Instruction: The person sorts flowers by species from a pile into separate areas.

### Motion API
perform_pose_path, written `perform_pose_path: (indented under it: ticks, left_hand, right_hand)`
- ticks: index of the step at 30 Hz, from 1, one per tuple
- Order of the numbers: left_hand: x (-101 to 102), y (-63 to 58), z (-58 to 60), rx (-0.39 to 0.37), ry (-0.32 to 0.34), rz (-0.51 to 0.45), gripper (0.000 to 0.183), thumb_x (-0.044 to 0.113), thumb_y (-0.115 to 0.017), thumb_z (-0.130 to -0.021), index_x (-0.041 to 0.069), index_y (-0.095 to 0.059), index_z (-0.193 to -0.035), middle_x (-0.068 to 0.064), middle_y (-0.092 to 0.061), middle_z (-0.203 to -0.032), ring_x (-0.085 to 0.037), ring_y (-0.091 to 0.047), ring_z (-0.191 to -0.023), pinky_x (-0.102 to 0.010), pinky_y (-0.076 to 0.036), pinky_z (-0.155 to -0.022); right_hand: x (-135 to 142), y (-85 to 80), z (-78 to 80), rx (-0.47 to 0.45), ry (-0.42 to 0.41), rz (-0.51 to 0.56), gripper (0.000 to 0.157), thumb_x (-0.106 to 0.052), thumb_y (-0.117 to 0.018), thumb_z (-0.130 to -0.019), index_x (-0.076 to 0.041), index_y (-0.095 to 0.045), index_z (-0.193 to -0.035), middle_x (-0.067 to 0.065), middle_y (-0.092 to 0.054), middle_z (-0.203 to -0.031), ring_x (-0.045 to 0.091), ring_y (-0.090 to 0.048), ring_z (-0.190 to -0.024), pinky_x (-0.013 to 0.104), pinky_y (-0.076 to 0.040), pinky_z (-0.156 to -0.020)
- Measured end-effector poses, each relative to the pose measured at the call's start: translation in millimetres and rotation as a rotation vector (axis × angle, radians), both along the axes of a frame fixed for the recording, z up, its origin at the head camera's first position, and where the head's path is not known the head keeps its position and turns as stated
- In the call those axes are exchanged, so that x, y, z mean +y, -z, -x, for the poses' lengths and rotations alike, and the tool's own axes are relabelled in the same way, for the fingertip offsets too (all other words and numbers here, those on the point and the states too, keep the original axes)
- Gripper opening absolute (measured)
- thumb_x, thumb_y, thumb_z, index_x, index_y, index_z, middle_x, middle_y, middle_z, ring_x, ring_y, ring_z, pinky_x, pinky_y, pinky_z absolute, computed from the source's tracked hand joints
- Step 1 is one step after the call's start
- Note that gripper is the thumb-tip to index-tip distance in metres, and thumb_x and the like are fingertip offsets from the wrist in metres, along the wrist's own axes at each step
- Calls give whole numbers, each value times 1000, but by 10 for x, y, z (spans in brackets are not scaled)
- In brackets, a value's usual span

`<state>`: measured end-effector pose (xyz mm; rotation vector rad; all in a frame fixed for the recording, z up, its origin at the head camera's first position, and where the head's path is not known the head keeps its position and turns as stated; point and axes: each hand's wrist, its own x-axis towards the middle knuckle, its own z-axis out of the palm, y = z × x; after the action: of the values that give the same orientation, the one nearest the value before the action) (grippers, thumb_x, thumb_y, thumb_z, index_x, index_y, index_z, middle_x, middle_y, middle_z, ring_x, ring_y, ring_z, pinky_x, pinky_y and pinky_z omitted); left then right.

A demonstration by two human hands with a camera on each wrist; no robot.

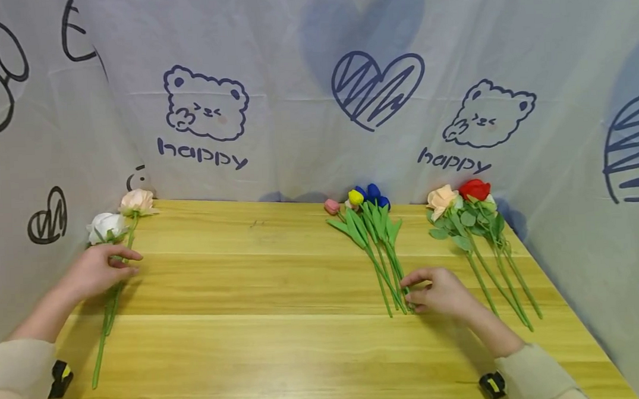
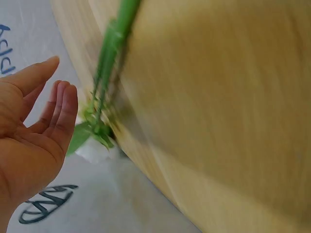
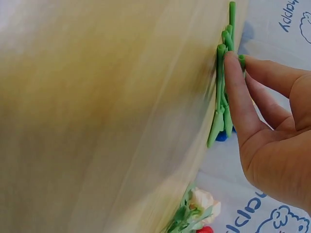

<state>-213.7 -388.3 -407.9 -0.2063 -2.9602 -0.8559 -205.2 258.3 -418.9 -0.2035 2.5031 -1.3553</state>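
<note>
At the left, my left hand (image 1: 93, 272) hovers over the stems of a white rose (image 1: 106, 227) and a pale peach rose (image 1: 137, 201). Its fingers are slightly bent with nothing between them; the left wrist view shows the green stems (image 2: 109, 60) beside the hand, apart from it. My right hand (image 1: 442, 292) is at the lower ends of a bunch of tulips with pink (image 1: 332, 206), yellow (image 1: 356, 197) and blue (image 1: 373, 192) heads. Between thumb and fingers it pinches one green tulip stem (image 3: 241, 59), while other stems lie on the wood beside the fingertips.
Right of the tulips lie several roses, among them a peach one (image 1: 442, 201) and a red one (image 1: 475, 190). Black objects with yellow marks sit by the left sleeve (image 1: 60, 378) and right sleeve (image 1: 492, 386). Printed cloth (image 1: 295, 135) borders the wooden table (image 1: 241, 357) behind and at both sides.
</note>
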Motion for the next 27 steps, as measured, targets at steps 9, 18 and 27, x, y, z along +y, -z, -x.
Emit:
perform_pose_path:
  ticks: [9,18,27]
  left_hand:
    - [-173,103,-22,-66,-21,73,32,11,-80,-89,-9,-72,-113,-29,-72,-106,-40,-71,-92,-46,-57,-76]
    - [-121,81,-1,-71,-36,111,32,10,-78,-88,-8,-72,-114,-30,-71,-109,-47,-66,-98,-54,-54,-81]
    - [-97,53,-23,-124,-63,76,34,10,-76,-87,-8,-73,-116,-34,-68,-117,-47,-63,-102,-39,-49,-76]
  right_hand:
    - [40,28,26,29,-22,-53,27,-2,-72,-96,3,-70,-122,24,-65,-127,23,-71,-89,39,-63,-72]
    - [21,24,13,18,-11,-49,29,0,-72,-95,2,-69,-124,25,-62,-131,23,-71,-90,38,-63,-72]
    - [7,31,13,8,-13,-42,30,0,-73,-94,3,-69,-124,24,-64,-128,23,-71,-87,38,-63,-73]
